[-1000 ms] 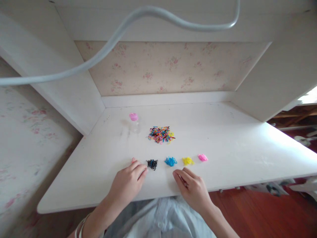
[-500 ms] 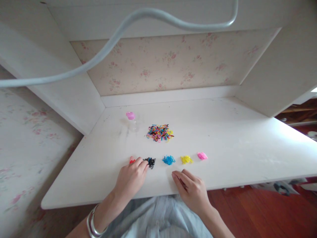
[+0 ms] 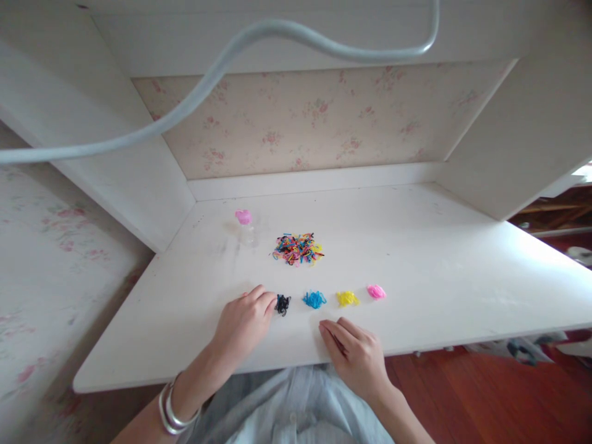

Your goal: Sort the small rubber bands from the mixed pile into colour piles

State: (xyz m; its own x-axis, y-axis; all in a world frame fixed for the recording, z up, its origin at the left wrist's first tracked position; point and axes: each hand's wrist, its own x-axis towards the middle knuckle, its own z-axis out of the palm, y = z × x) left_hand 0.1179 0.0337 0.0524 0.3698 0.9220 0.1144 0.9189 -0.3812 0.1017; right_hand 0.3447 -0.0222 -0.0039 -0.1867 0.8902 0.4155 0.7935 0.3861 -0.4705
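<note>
My left hand (image 3: 246, 316) is closed, fingertips pinched at the left edge of a small pile of black rubber bands (image 3: 283, 304). What the pinch holds, if anything, is hidden. Behind those knuckles only a speck of the red rubber bands (image 3: 245, 295) shows. My right hand (image 3: 357, 356) rests near the front edge with thumb and fingers pressed together; I cannot make out anything in them. Beyond it lie piles of blue rubber bands (image 3: 314, 300), yellow rubber bands (image 3: 347, 298) and pink rubber bands (image 3: 376, 291). A larger mixed-colour heap of rubber bands (image 3: 298, 249) sits farther back.
All this lies on a white desk (image 3: 416, 265) with side panels and a back board. At the back left stands a clear container (image 3: 247, 234) with a pink top (image 3: 243, 217). A thick white cable (image 3: 277, 28) crosses overhead.
My left hand has shifted slightly left and up, covering most of the red pile and uncovering more of the black one's left side. My right hand has stayed nearly still.
</note>
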